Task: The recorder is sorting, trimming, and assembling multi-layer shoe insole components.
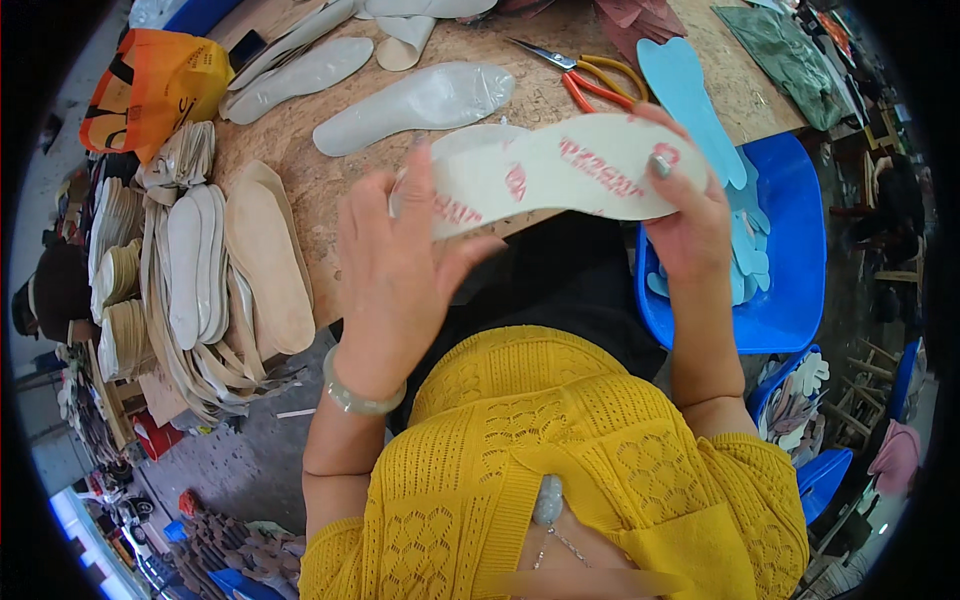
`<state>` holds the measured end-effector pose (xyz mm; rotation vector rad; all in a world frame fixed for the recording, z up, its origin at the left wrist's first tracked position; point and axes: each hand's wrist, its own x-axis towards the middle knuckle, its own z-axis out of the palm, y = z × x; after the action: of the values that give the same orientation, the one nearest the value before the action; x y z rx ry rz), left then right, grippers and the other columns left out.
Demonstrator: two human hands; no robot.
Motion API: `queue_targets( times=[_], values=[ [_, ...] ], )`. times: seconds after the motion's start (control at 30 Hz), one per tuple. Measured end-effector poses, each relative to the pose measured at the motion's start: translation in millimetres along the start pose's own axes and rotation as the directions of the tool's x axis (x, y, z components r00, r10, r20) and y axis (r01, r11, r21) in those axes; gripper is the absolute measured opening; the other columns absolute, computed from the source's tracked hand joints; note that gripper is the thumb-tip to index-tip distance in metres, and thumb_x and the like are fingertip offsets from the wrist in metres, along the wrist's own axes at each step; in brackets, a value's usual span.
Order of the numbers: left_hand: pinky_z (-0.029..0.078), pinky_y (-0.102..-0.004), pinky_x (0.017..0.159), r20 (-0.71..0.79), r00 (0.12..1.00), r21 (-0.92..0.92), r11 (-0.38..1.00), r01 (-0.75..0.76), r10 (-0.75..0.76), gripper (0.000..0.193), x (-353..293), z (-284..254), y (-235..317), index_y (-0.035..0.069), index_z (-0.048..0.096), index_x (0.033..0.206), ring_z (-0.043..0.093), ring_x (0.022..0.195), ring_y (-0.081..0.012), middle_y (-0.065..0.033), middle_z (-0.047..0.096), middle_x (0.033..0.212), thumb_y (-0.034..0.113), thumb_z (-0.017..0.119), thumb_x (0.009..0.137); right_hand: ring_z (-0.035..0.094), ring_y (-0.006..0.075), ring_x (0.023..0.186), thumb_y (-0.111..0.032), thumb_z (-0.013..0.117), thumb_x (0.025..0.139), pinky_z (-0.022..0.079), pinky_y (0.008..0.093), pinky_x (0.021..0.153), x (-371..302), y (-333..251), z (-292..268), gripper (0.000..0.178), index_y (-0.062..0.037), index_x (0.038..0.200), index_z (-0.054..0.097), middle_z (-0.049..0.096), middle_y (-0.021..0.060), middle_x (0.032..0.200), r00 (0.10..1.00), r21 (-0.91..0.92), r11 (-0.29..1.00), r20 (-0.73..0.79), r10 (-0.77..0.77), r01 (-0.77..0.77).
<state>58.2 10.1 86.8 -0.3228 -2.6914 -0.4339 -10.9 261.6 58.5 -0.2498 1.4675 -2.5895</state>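
Observation:
A pale insole (560, 165) with red print spans the space between my hands, above the table's near edge. My right hand (690, 205) grips its right end, thumb on the printed face and fingers behind. At the other end my left hand (390, 260) has its fingers stretched out against the insole, with the thumb spread apart below. Just beyond lies a clear-wrapped grey-white insole (415, 108) on the table, and part of another whitish piece (480, 138) shows behind the held one. Pliers-like cutters (590, 78) with orange and yellow handles lie behind my right hand.
Stacks of beige insoles (265, 260) line the table's left side, near an orange bag (160, 90). More whitish insoles (305, 78) lie at the back left. A light-blue insole piece (690, 95) reaches over the right edge towards a blue bin (800, 245) holding similar pieces.

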Motion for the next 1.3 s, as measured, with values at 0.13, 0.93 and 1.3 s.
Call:
queue_targets(
  times=[0.13, 0.93, 1.3],
  values=[
    [0.04, -0.0455, 0.101, 0.062, 0.887, -0.979, 0.199, -0.035, 0.458, 0.063, 27.6, -34.3, 23.9, -0.006, 0.047, 0.132, 0.049, 0.123, -0.0404, -0.0281, 0.051, 0.126, 0.033, 0.064, 0.086, 0.062, 0.0228, 0.108, -0.004, 0.059, 0.087, 0.054, 0.0367, 0.091, 27.6, -6.4, -6.8, 0.045, 0.0018, 0.131, 0.046, 0.059, 0.0166, 0.119, 0.985, 0.085, 0.984, -0.095, -0.147, 0.155],
    [0.05, -0.037, 0.079, -0.073, 0.978, -0.169, 0.969, 0.18, -0.195, 0.014, -76.2, 25.1, -92.4, 0.0, 0.067, 0.093, 0.062, 0.091, -0.0292, -0.0114, 0.065, 0.098, 0.002, 0.069, 0.08, 0.065, 0.0164, 0.096, -0.003, 0.063, 0.088, 0.055, 0.0289, 0.084, 72.3, 84.9, 17.7, 0.032, -0.0012, 0.119, 0.053, 0.064, 0.0106, 0.108, 0.983, -0.019, 0.992, -0.137, 0.123, -0.127],
    [0.05, -0.0377, 0.084, -0.04, 0.981, -0.186, 0.966, 0.182, -0.192, 0.017, -91.3, 25.6, -96.7, 0.0, 0.067, 0.097, 0.062, 0.097, -0.0303, -0.0121, 0.063, 0.103, 0.002, 0.07, 0.08, 0.066, 0.0139, 0.089, -0.001, 0.063, 0.089, 0.056, 0.0257, 0.076, 52.0, 109.5, 46.6, 0.031, -0.0041, 0.117, 0.052, 0.062, 0.009, 0.104, 0.972, -0.185, 0.966, -0.18, 0.149, -0.182]
  ],
)
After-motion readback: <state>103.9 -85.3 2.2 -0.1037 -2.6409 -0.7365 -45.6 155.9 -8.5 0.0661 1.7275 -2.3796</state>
